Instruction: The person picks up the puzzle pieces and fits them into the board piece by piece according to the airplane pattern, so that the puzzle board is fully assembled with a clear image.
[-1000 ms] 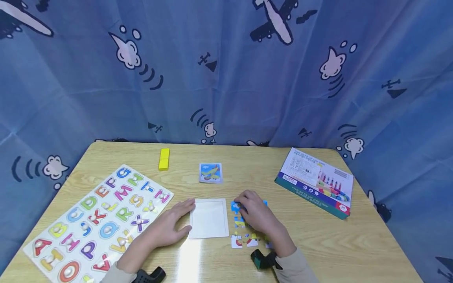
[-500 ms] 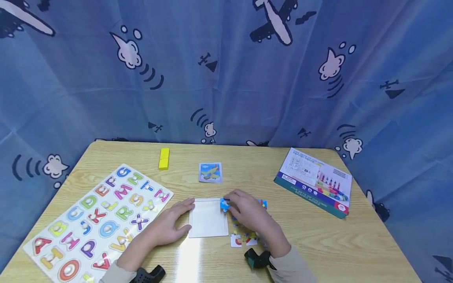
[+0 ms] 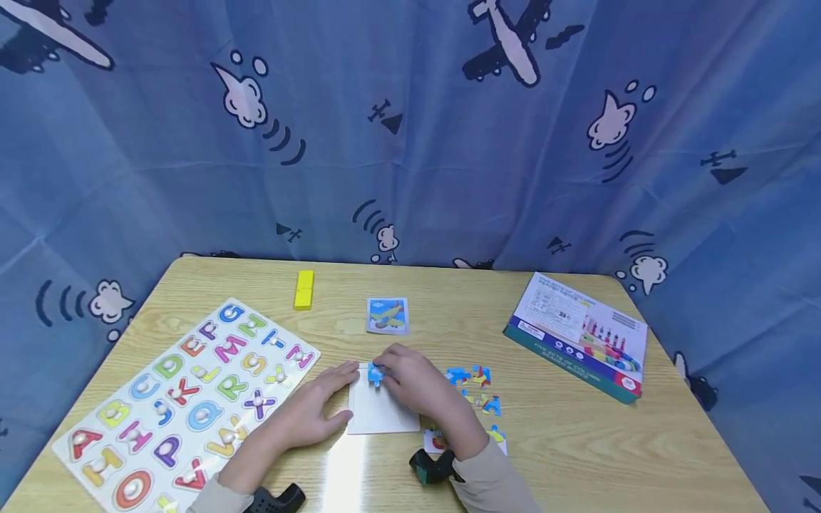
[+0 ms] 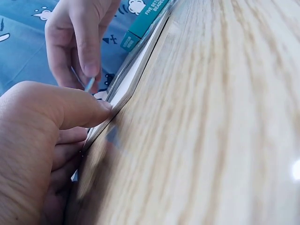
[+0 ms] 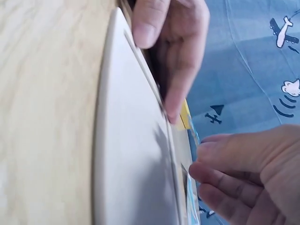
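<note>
Head view: one smooth square board (image 3: 380, 415), left grip (image 3: 314, 407) spread against it, right grip (image 3: 410, 379) pinching one jigsaw piece (image 3: 375, 375).

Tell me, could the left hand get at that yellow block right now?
Probably yes: the left hand merely touches the edge of the white tray, and only tabletop and a corner of the low letter board seem to lie between that hand and the yellow block.
</note>
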### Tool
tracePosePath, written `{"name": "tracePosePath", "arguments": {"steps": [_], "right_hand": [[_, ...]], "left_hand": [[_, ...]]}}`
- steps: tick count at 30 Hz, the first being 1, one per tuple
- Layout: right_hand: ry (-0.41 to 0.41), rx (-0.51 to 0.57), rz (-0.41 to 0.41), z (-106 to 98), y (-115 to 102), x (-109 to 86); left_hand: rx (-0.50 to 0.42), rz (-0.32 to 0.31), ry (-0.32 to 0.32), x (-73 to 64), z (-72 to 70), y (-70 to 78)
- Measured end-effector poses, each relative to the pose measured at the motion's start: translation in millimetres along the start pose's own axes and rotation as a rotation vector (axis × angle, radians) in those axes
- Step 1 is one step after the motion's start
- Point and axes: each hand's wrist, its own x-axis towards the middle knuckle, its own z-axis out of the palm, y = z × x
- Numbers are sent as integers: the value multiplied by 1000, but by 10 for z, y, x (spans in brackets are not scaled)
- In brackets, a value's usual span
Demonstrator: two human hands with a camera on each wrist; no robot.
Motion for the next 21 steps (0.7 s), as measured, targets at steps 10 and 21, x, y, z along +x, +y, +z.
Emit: {"name": "tracePosePath", "arguments": {"steps": [10, 21], "right_hand": [[-16, -7, -7, 135, -74, 62], [45, -35, -59, 228, -83, 69]], "left_hand": [[1, -15, -16, 8, -6, -3], [-9, 10, 19, -1, 23, -38]]}}
